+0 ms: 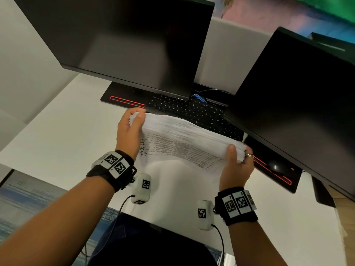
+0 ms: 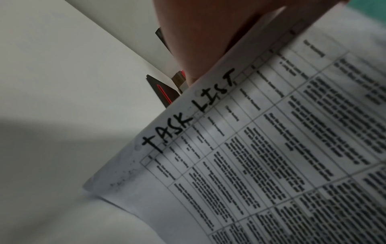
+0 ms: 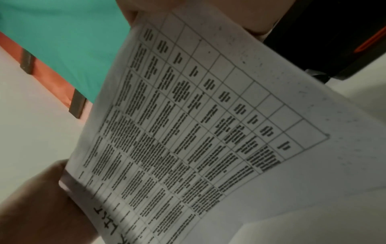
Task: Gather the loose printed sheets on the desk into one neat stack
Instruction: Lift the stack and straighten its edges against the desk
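A thick stack of printed sheets (image 1: 184,135) stands on edge above the white desk (image 1: 57,135), held between both hands. My left hand (image 1: 132,121) grips its left end, thumb on the near face. My right hand (image 1: 236,156) grips the right end, a ring on one finger. The near sheet carries a printed table and the handwritten words "TASK LIST" (image 2: 188,115). The same sheet (image 3: 198,123) fills the right wrist view, with my left hand (image 3: 48,194) at its lower left. Its bottom bows outward over the desk.
Two dark monitors (image 1: 134,39) (image 1: 299,96) stand behind the stack. A black keyboard (image 1: 192,110) lies on a black desk mat with red trim (image 1: 126,101), just beyond the paper. A black mouse (image 1: 276,167) sits at the right, under the second monitor.
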### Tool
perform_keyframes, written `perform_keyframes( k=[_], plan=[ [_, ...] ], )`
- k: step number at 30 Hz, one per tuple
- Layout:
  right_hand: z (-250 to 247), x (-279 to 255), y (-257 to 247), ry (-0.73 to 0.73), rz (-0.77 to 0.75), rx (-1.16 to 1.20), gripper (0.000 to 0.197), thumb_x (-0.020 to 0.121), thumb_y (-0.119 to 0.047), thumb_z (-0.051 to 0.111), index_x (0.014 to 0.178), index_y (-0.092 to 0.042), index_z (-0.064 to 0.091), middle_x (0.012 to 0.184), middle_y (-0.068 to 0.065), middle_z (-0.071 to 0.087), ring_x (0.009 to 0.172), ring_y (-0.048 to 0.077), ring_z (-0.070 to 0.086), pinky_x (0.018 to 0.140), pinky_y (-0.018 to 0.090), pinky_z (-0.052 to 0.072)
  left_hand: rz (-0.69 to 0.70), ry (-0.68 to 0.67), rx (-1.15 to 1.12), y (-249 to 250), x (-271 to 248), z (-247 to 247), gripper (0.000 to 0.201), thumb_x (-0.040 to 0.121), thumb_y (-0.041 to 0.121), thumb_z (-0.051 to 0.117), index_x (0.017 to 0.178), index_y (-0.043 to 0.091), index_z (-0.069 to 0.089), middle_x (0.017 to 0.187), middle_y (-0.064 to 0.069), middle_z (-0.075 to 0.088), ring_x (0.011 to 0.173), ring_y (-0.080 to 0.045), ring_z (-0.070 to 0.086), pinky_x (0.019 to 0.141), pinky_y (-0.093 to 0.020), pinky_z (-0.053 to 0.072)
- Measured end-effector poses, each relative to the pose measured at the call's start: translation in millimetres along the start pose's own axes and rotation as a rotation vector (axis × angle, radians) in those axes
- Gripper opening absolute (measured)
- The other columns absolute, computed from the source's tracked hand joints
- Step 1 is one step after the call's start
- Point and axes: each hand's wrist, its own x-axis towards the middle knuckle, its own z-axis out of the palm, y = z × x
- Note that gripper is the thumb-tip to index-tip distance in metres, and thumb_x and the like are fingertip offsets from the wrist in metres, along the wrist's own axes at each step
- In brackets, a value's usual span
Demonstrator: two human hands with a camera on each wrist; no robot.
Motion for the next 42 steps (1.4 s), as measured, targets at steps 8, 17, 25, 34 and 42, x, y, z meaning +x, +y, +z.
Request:
perform_keyframes(
  k=[8,17,25,34,42],
  plan=[
    [10.4,10.7,-8.9,0.095,-0.009,-0.038,0.013,0.086,-0.028,0.063,0.076,-0.021,0.066,0.063,-0.015,0.058,0.067,0.011,0.055,0.06,0.027,0.049,-0.009,0.022,0.02,-0.4,2.7,1.5,0.034,0.085,0.05,0.051,0.093,0.019,0.064,0.093,0.002,0.064,0.09,-0.016,0.06,0.086,-0.039,0.049],
    [9.8,8.4,-12.2,0.162,-0.135,0.005,0.02,0.096,-0.006,0.049,0.104,-0.015,0.065,0.092,0.008,0.071,0.077,0.002,0.064,0.069,0.012,0.05,0.009,0.049,0.019,-3.3,2.1,-0.4,0.036,0.088,0.043,0.05,0.095,0.012,0.066,0.095,-0.003,0.065,0.09,-0.015,0.059,0.084,-0.036,0.048],
    [0.9,7.5,-7.0,0.044,-0.098,0.014,0.029,0.093,-0.012,0.057,0.12,-0.021,0.059,0.096,-0.017,0.066,0.086,-0.001,0.063,0.07,0.015,0.053,0.017,0.017,0.009,-4.9,3.7,-3.2,0.031,0.087,0.041,0.052,0.104,0.016,0.062,0.102,0.0,0.063,0.092,-0.014,0.058,0.082,-0.032,0.048],
    [-17.3,16.2,-1.8,-0.251,0.113,-0.105,0.045,0.064,-0.004,0.088,0.097,-0.025,0.066,0.097,0.0,0.073,0.092,0.018,0.074,0.069,0.031,0.062,0.052,-0.247,0.254,2.4,4.4,-19.3,0.028,0.076,0.013,0.085,0.097,0.02,0.068,0.091,0.008,0.071,0.077,0.003,0.068,0.069,-0.019,0.053],
    [-34.3,14.8,-7.2,-0.277,-0.017,-0.06,0.05,0.064,0.003,0.085,0.098,-0.026,0.065,0.104,-0.001,0.068,0.095,0.017,0.072,0.069,0.031,0.061,0.087,-0.347,0.095,10.7,-14.2,-16.9,0.049,0.064,0.049,0.087,0.099,0.029,0.058,0.094,0.017,0.062,0.082,-0.002,0.062,0.068,-0.021,0.056]
  ],
)
